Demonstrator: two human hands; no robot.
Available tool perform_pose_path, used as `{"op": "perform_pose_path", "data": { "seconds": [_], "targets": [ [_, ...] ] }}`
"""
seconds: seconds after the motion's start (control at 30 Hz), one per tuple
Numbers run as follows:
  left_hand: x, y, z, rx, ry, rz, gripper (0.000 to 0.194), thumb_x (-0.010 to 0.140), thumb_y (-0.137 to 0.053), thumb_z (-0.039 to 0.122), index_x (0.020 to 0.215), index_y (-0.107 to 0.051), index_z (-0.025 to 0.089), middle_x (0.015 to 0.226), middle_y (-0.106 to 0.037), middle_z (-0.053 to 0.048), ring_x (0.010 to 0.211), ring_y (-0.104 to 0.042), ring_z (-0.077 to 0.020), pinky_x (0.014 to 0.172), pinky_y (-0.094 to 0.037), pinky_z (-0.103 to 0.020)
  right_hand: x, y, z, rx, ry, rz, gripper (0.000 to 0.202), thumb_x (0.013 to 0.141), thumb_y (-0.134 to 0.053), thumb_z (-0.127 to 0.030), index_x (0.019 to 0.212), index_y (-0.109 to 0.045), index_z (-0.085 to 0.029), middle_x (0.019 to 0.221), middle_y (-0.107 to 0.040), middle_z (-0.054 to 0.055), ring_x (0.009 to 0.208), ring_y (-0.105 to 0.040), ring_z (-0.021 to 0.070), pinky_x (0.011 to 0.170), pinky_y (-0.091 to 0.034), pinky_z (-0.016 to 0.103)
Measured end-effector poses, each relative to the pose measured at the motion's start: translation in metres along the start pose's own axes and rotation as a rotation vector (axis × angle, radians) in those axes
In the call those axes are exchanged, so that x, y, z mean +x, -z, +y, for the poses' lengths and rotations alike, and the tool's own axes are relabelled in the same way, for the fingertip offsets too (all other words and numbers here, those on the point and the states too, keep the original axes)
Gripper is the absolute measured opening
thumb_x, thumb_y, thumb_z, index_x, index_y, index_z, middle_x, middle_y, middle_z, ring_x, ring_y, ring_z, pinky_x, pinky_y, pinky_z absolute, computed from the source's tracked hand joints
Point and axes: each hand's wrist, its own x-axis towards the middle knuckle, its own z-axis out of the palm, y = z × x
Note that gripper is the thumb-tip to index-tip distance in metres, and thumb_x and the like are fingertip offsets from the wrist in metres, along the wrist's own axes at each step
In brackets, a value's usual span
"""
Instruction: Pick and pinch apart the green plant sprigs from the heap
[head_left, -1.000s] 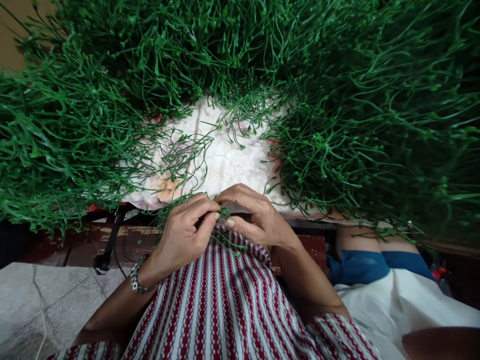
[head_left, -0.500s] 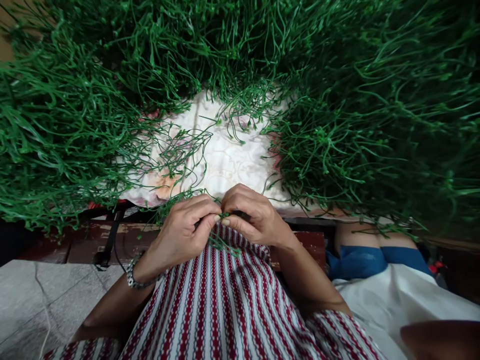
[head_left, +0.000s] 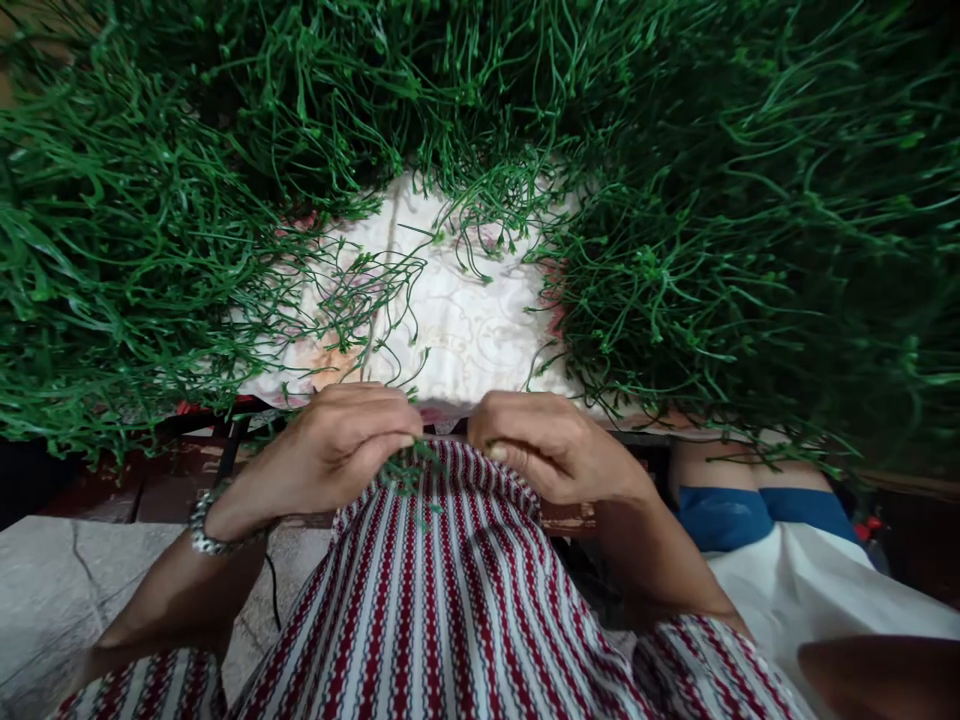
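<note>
My left hand [head_left: 349, 445] is closed in a pinch on a small bunch of thin green sprigs [head_left: 407, 462], whose tips hang below the fingers over my striped clothing. To its right, a short gap away, my right hand [head_left: 551, 445] is also pinched. A small dark green bit seems to show at its thumb tip, too small to name. Beyond both hands lies a pale flowered cloth [head_left: 465, 345], with loose green sprigs [head_left: 367, 290] scattered on its left part.
Thick heaps of the same green sprigs surround the cloth at left [head_left: 127, 250], back and right [head_left: 675, 270]. Another person's legs in blue shorts [head_left: 724, 515] are at my right. A dark red wooden edge [head_left: 169, 490] runs below the cloth.
My hands, together at the fingertips before, have moved apart, the left to the left and the right to the right. The hanging sprigs went left with my left hand.
</note>
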Motion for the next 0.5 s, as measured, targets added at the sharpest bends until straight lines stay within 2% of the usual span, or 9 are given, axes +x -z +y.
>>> {"op": "perform_pose_path", "data": {
  "seconds": [0.1,0.17,0.23,0.33,0.43,0.5],
  "targets": [
    [0.009,-0.011,0.006,-0.070,0.116,0.228,0.011,0.081,-0.054,0.015,0.076,-0.062,0.020,0.068,-0.064,0.001,0.061,-0.058,-0.0111,0.057,-0.045,-0.023,0.010,-0.011,-0.002,0.039,-0.071,0.316,0.019,0.094,-0.040,-0.029,0.089,-0.052,-0.015,0.077,-0.053,0.005,0.072,-0.051,0.0128,0.065,-0.042,0.026],
    [0.013,-0.022,0.009,-0.107,0.142,0.327,0.008,0.080,-0.056,0.014,0.077,-0.061,0.020,0.068,-0.064,0.001,0.061,-0.057,-0.0099,0.056,-0.045,-0.021,0.017,-0.020,-0.001,0.062,-0.088,0.414,0.022,0.091,-0.047,-0.036,0.094,-0.053,-0.015,0.079,-0.053,0.004,0.070,-0.050,0.0121,0.063,-0.042,0.025],
    [0.015,-0.031,0.011,-0.126,0.146,0.363,0.009,0.080,-0.055,0.012,0.078,-0.060,0.019,0.067,-0.063,0.002,0.060,-0.056,-0.0089,0.056,-0.044,-0.019,0.022,-0.028,-0.001,0.092,-0.111,0.461,0.026,0.086,-0.055,-0.039,0.093,-0.053,-0.015,0.079,-0.053,0.002,0.067,-0.049,0.0105,0.061,-0.041,0.023],
    [0.015,-0.041,0.012,-0.135,0.171,0.407,0.008,0.081,-0.053,0.012,0.079,-0.058,0.019,0.069,-0.062,0.002,0.062,-0.057,-0.0088,0.058,-0.045,-0.019,0.022,-0.035,0.001,0.136,-0.155,0.515,0.021,0.084,-0.060,-0.034,0.091,-0.054,-0.015,0.076,-0.053,0.000,0.064,-0.048,0.0085,0.059,-0.041,0.021],
    [0.012,-0.046,0.011,-0.120,0.208,0.448,0.007,0.080,-0.053,0.012,0.082,-0.057,0.019,0.073,-0.062,0.001,0.064,-0.058,-0.0092,0.058,-0.046,-0.019,0.019,-0.037,0.002,0.148,-0.201,0.511,0.022,0.084,-0.060,-0.031,0.098,-0.055,-0.015,0.076,-0.055,-0.001,0.063,-0.050,0.0083,0.058,-0.041,0.020],
    [0.011,-0.046,0.011,-0.095,0.206,0.450,0.010,0.081,-0.053,0.012,0.087,-0.057,0.019,0.075,-0.063,0.001,0.065,-0.059,-0.0093,0.060,-0.047,-0.019,0.018,-0.038,0.003,0.167,-0.214,0.510,0.020,0.084,-0.060,-0.032,0.095,-0.056,-0.015,0.075,-0.056,-0.001,0.062,-0.050,0.0083,0.057,-0.041,0.020]
  ]
}}
